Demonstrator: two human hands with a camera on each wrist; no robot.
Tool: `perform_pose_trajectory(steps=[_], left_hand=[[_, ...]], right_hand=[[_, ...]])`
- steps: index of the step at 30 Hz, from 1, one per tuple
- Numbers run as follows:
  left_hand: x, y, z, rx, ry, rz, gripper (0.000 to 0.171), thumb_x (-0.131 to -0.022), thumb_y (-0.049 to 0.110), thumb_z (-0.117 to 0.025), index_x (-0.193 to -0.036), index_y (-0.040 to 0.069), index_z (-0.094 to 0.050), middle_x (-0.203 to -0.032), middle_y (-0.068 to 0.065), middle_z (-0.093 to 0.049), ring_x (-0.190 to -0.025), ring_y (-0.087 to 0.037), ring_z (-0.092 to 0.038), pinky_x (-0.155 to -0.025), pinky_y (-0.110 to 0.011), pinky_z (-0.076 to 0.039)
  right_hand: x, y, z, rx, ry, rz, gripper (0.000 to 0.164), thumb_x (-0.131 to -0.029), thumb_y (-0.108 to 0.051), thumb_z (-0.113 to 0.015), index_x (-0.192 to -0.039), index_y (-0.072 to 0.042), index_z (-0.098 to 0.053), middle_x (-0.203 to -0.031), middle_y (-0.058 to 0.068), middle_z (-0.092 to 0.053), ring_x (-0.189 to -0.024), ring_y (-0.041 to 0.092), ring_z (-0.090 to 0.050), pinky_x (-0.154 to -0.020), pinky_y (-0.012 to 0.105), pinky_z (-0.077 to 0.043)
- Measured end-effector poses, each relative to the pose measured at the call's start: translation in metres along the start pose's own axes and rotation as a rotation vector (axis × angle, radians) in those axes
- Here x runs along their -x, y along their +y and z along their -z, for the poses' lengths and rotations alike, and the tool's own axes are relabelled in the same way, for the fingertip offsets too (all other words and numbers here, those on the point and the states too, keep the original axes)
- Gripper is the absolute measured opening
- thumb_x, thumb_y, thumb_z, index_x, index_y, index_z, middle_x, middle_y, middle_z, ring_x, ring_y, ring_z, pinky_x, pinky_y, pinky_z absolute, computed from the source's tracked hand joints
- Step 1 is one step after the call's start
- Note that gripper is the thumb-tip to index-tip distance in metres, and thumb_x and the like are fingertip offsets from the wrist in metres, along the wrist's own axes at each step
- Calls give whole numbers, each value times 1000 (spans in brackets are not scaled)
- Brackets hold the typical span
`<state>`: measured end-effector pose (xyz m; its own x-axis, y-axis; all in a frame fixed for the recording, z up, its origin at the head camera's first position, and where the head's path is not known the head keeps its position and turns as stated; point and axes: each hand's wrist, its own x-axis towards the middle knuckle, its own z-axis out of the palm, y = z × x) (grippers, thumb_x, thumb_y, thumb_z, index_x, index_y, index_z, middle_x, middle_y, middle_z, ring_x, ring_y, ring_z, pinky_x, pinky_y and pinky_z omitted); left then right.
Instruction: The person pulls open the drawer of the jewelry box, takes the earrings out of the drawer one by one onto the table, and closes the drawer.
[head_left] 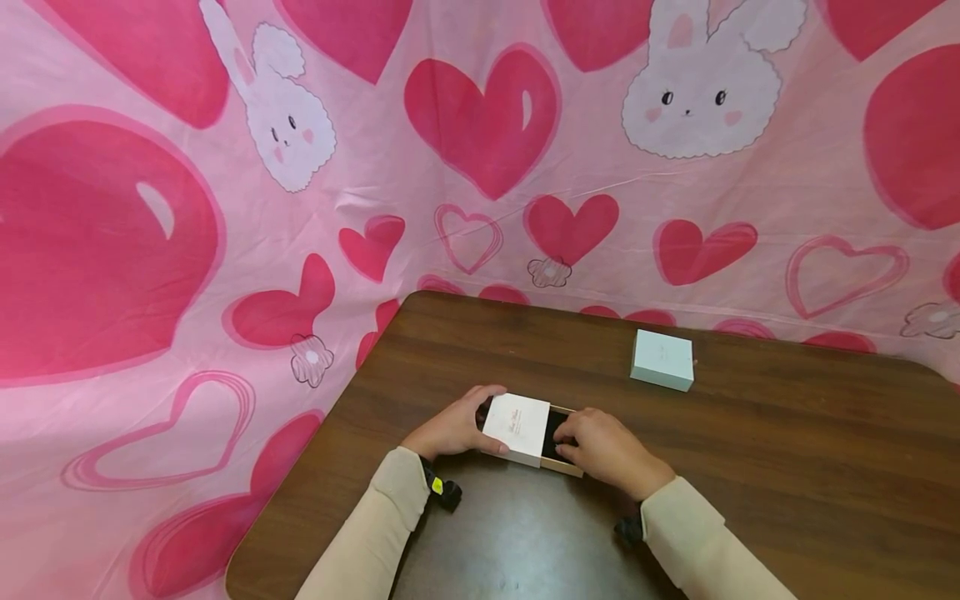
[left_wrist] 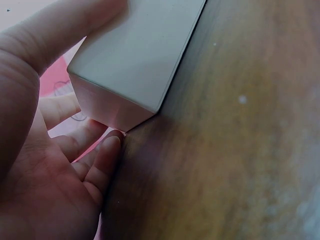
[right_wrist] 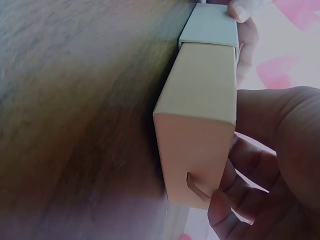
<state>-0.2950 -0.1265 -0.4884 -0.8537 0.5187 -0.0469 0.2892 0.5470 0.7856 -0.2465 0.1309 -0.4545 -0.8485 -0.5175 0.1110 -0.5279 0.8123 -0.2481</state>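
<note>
A white slide-out box lies on the table, its white sleeve (head_left: 517,423) printed with small lettering. From the sleeve's right end the tan drawer (right_wrist: 197,82) is pulled partway out, showing a black interior (head_left: 553,432). My left hand (head_left: 453,425) grips the sleeve at its left end, thumb on the near side and fingers on the far side. The right hand (head_left: 603,446) is over the drawer, its bent fingers dipping into the black interior. Those fingertips are hidden behind the drawer wall, so I cannot tell what they hold. A small ribbon pull (right_wrist: 196,187) sticks out of the drawer's end.
A second box, pale mint and closed (head_left: 663,360), sits farther back to the right on the brown wooden table (head_left: 787,467). Pink cloth (head_left: 480,250) with hearts and rabbits hangs along the table's back and left edges.
</note>
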Motion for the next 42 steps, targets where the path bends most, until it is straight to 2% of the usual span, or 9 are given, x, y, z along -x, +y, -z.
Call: perform_pose_trajectory(steps=[14,24,31,42], left_hand=[[0,2,0,14,-1,18,98,-50,53,-79,-133,33,-31,-122,11,-36,-103,-12,-40,-88,-39,-32],[0,0,-1,-4,5,18,99,-50,55,-78,-134,30,-32,-122,11,-36,-102,-12,-40,-88,-39,-33],[1,1,-1,-5,4,36,99,-49,57,-78,-133,34,-32,-122,13,-36,-103,-10,-40,-89,-38,-33],[1,0,-1,-11,8,32,98,-50,57,-78,-134,33,-32,-123,13,-35,-104,-10,-40,-89,-39,-32]], right_hand=[[-2,-3,-2,79,49,76,5,-75,-21,-71,-75,-24,-68,-74,-14,-56,-69,7,-47,-69,30,-42],[-7,-16,-1,191,15,-33,13,-72,-21,-72,-63,-21,-64,-59,-10,-49,-59,12,-46,-58,30,-40],[-7,-19,-6,198,38,-34,20,-73,-16,-70,-58,-22,-58,-56,-9,-47,-56,12,-45,-55,29,-39],[-8,-22,-4,197,57,1,27,-75,-8,-63,-54,-23,-54,-50,-11,-42,-49,8,-39,-49,26,-35]])
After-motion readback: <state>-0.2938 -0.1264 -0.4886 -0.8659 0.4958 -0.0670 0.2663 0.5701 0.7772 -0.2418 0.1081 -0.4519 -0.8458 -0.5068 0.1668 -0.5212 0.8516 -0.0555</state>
